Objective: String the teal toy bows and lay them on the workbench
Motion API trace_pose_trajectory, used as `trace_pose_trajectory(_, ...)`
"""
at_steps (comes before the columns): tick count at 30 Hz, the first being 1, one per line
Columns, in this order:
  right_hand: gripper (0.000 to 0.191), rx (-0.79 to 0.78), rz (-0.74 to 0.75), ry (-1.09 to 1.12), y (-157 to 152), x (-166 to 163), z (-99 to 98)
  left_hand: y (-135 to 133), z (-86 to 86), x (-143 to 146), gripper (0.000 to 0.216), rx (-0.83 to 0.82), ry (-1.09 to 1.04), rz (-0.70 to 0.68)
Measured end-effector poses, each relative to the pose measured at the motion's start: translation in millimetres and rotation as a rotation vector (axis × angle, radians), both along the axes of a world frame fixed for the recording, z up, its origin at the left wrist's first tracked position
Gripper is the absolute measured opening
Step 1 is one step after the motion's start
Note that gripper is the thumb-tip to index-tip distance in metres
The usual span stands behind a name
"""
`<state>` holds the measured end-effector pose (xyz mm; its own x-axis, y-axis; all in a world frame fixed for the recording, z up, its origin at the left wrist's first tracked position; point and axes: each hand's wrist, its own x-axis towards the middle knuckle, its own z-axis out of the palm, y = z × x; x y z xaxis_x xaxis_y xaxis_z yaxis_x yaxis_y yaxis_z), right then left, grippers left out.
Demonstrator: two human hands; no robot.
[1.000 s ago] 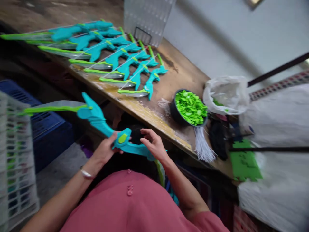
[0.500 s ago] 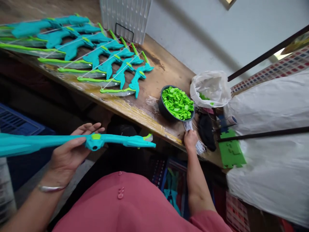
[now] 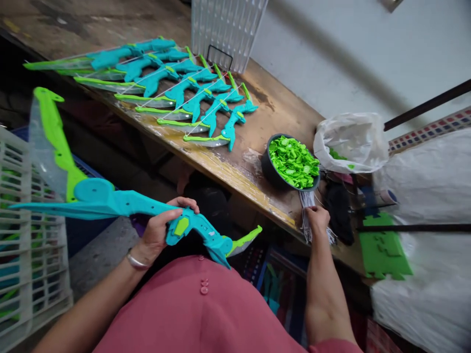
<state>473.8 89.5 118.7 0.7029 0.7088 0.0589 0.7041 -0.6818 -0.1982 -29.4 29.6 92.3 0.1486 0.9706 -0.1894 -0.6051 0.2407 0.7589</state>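
My left hand (image 3: 158, 231) is closed round the grip of a teal and green toy bow (image 3: 110, 201) held over my lap, below the table edge. The bow's green limb rises at the far left. My right hand (image 3: 317, 219) pinches a bundle of white strings (image 3: 306, 215) that lies at the near edge of the wooden table (image 3: 265, 113). Just beyond the strings stands a dark bowl (image 3: 267, 171) heaped with small green plastic pieces (image 3: 293, 163).
Several strung teal bows (image 3: 176, 90) lie in a row across the table. A white crate (image 3: 226, 29) stands behind them, another white crate (image 3: 22, 274) at my left. A plastic bag (image 3: 349, 142), a green foam sheet (image 3: 382, 247) and white sacks (image 3: 427, 235) sit at right.
My right hand left the bow and reached to the white strings by the bowl. My left hand turned the bow, so its green limb now points up at the left.
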Motion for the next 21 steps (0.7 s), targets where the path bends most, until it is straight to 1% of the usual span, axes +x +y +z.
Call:
trace_pose_trajectory(3, 0.021, 0.041, 0.005, 0.023, -2, -8, 6.5, 0, 1.8, 6, 0.022, 0.038, -0.014, 0.030)
trace_pose_trajectory(6, 0.023, 0.125, 0.072, 0.063, -4, -29, 17.3, -1, 3.2, 10, 0.029, 0.066, -0.021, 0.086)
trace_pose_trajectory(8, 0.022, 0.174, 0.172, 0.137, -9, -55, 24.2, -2, 0.2, 12, 0.030, 0.067, -0.028, 0.080)
trace_pose_trajectory(10, 0.021, 0.192, 0.298, 0.246, -21, -94, 29.3, -3, -6.0, 15, 0.027, 0.075, -0.022, 0.042)
trace_pose_trajectory(13, 0.020, 0.189, 0.560, 0.433, -45, -174, 35.2, -8, -15.9, 26, 0.023, 0.104, -0.022, -0.054)
trace_pose_trajectory(14, 0.019, 0.188, 0.756, 0.533, -54, -201, 37.5, -9, -18.2, 30, 0.025, 0.098, -0.039, -0.103)
trace_pose_trajectory(16, 0.016, 0.125, 1.124, 0.654, -69, -248, 42.7, -12, -20.1, 38, 0.033, 0.072, -0.080, -0.206)
trace_pose_trajectory(17, 0.015, 0.067, 1.281, 0.682, -75, -266, 45.3, -13, -19.9, 40, 0.036, 0.058, -0.094, -0.234)
trace_pose_trajectory(19, 0.014, -0.099, 1.510, 0.694, -82, -285, 49.7, -13, -18.1, 40, 0.034, 0.035, -0.071, -0.237)
trace_pose_trajectory(20, 0.014, -0.191, 1.590, 0.714, -82, -288, 51.1, -13, -17.0, 37, 0.027, 0.024, -0.039, -0.220)
trace_pose_trajectory(21, 0.014, -0.263, 1.637, 0.755, -80, -288, 52.0, -12, -16.0, 34, 0.020, 0.018, -0.007, -0.201)
